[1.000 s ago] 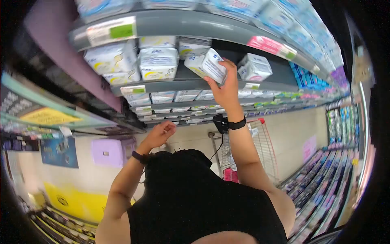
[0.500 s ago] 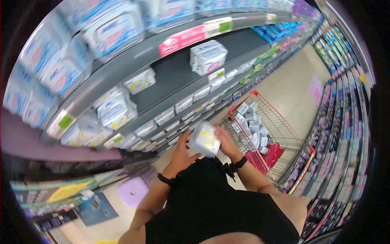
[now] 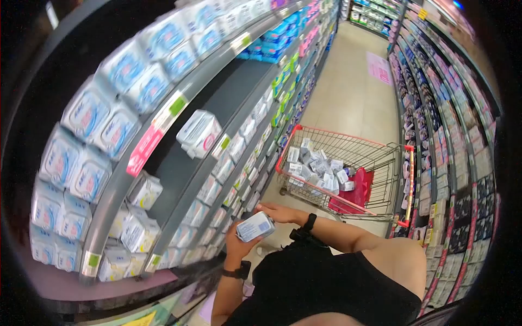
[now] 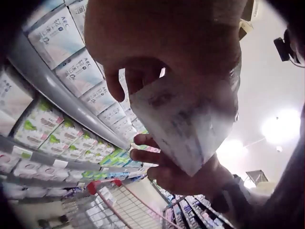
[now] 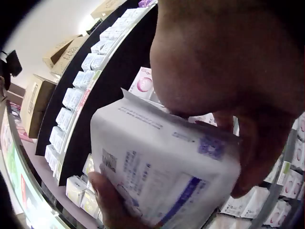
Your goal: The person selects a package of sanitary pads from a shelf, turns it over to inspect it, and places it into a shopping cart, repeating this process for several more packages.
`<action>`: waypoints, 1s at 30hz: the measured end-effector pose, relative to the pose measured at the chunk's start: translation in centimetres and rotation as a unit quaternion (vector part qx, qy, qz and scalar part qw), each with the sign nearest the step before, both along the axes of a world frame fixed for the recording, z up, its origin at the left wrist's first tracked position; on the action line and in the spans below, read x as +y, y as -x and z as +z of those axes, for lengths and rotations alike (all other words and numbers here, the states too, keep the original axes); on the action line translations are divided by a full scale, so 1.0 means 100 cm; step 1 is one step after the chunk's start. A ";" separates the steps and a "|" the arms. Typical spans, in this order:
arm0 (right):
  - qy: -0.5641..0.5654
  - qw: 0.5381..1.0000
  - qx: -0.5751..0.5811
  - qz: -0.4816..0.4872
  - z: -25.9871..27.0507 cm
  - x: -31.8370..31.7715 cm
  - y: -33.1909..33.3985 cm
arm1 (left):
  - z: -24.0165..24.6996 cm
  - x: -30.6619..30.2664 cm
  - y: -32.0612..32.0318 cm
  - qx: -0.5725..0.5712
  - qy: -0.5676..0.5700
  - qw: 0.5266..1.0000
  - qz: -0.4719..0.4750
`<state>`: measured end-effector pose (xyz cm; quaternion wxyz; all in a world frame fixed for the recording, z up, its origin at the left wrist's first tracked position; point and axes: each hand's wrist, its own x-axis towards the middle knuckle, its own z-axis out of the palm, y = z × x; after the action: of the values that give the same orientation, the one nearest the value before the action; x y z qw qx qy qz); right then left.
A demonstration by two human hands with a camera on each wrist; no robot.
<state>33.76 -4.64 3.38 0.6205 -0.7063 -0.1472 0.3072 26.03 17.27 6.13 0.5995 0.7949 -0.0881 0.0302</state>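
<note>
A white soft pack of sanitary pads (image 3: 255, 227) with printed text and a dark square code is held in front of the dark top, tilted. My left hand (image 3: 237, 247) grips it from the near left side, its thumb (image 5: 108, 200) pressed on the printed face in the right wrist view. My right hand (image 3: 280, 213) lies along the pack's far end, fingers fairly straight and reaching past it. In the left wrist view, the right fingers (image 4: 155, 157) show beyond the pack (image 4: 186, 124), loosely spread. The pack partly hides the right palm.
A shopping cart (image 3: 391, 155) with several white packs (image 3: 326, 171) and a red bag (image 3: 350, 193) stands ahead right. At the left, a shelf (image 3: 187, 214) bears a lone white pack (image 3: 199, 133). Another shelf row (image 3: 440, 136) lines the aisle's right side.
My right hand has brought the pack down from the shelf to the left hand, and the pack has been turned over. The view has swung right toward the aisle and cart.
</note>
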 end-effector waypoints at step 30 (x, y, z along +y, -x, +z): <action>-0.306 0.943 -0.001 -0.133 0.021 -0.316 -0.015 | 0.003 -0.290 -0.066 0.046 0.019 0.990 -0.134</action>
<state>35.26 -36.22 5.49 0.8420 -0.4954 -0.1397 0.1616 32.66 -11.73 6.39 0.6165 0.7651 -0.1657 -0.0848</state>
